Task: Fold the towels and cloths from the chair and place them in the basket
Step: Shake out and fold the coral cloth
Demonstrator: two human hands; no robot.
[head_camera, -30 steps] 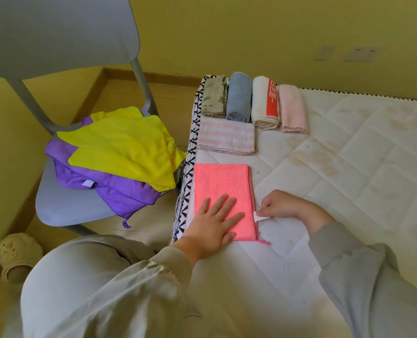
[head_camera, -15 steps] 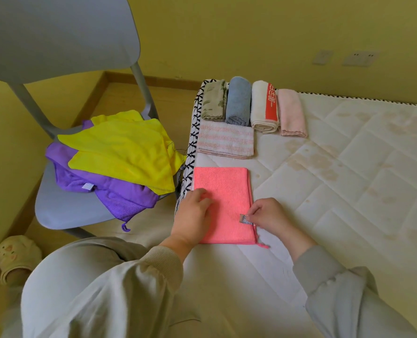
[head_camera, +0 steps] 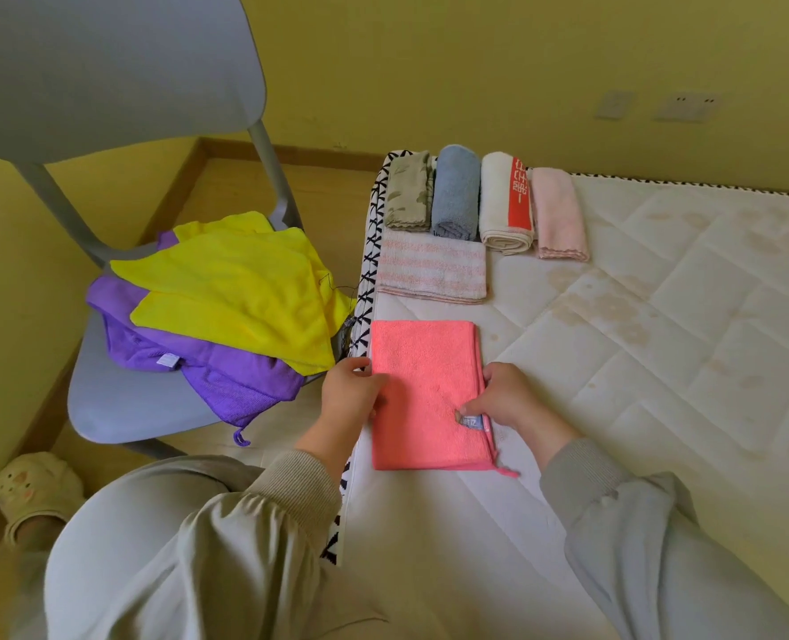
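A folded pink cloth lies on the mattress near its left edge. My left hand grips the cloth's left edge, fingers curled over it. At the right edge my right hand pinches the cloth's label against the cloth. On the grey chair to the left lie an unfolded yellow cloth and a purple cloth under it. No basket is in view.
Folded towels sit at the mattress's far left corner: a patterned beige one, a blue one, a white one with a red band, a pale pink one and a striped one. A slipper is on the floor.
My left hand slid from lying flat on the pink cloth to gripping its left edge. My right hand moved in from the mattress to the cloth's right edge, bringing the label onto the cloth.
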